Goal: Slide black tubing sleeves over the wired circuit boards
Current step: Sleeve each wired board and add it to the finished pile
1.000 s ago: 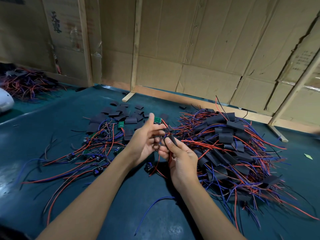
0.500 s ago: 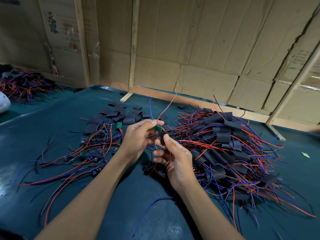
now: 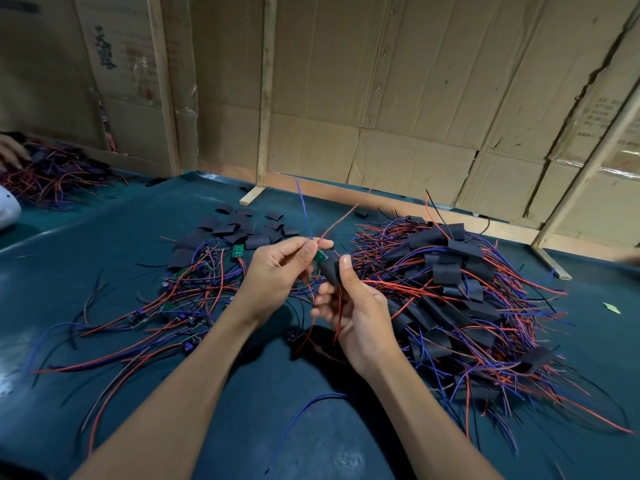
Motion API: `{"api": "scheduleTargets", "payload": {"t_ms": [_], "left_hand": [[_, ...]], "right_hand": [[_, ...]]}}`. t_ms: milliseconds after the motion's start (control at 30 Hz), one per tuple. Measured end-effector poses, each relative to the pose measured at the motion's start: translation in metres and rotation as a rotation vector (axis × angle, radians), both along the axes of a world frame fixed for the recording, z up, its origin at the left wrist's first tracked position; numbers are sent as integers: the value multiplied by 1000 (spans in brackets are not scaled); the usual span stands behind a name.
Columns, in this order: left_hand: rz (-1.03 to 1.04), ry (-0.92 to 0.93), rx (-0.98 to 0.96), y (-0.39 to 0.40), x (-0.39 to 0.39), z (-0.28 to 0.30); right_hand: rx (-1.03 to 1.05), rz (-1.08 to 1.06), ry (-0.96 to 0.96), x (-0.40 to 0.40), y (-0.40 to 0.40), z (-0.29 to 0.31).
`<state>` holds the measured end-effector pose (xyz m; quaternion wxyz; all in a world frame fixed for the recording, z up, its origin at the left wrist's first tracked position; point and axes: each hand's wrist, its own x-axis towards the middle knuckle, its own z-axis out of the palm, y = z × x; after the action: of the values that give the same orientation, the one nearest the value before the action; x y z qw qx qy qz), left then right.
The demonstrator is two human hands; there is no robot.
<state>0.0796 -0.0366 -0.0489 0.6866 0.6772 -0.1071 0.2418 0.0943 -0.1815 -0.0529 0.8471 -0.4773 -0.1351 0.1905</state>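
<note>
My left hand [image 3: 277, 271] pinches a small green circuit board [image 3: 319, 255] by its far end, where a blue and a red wire stick up. My right hand [image 3: 349, 306] grips a black tubing sleeve [image 3: 329, 270] between thumb and fingers. The sleeve covers the near part of the board, and only the green tip shows. Red wires hang down through my right palm. Loose black sleeves [image 3: 239, 230] lie at the back left. Bare wired boards [image 3: 187, 299] lie tangled at the left. A large heap of sleeved boards [image 3: 457, 299] lies at the right.
The work surface is a dark green mat [image 3: 242, 410]. Cardboard walls with wooden battens [image 3: 263, 98] close off the back. Another pile of wires [image 3: 52, 174] lies far left, with another person's hand [image 3: 10, 150] above it and a white object [image 3: 7, 209] at the edge.
The board has gone into the sleeve: a second ago it stood bare above my left fingers, now only its green tip shows. Its blue and red wires now point upward.
</note>
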Motion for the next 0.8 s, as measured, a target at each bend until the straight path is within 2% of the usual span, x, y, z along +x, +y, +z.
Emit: {"api": "scheduleTargets", "payload": {"t_ms": [100, 167, 267, 367, 433, 533, 633, 700, 800], "left_hand": [[38, -71, 129, -3, -1, 4], [7, -65, 116, -3, -2, 5], [-99, -2, -30, -4, -2, 4], [-218, 33, -307, -4, 0, 5], [-206, 24, -356, -5, 3, 4], [-71, -3, -285, -5, 4, 1], [71, -94, -79, -7, 3, -2], [23, -140, -31, -8, 1, 0], [-73, -179, -84, -9, 1, 4]], "right_hand": [[21, 14, 14, 1, -3, 4], [30, 21, 17, 2, -4, 6], [22, 25, -2, 3, -7, 7], [-4, 25, -45, 5, -9, 8], [-35, 11, -85, 6, -8, 9], [-35, -22, -119, 5, -6, 9], [-1, -20, -142, 5, -6, 12], [2, -16, -182, 3, -7, 17], [-49, -42, -208, 0, -9, 36]]}}
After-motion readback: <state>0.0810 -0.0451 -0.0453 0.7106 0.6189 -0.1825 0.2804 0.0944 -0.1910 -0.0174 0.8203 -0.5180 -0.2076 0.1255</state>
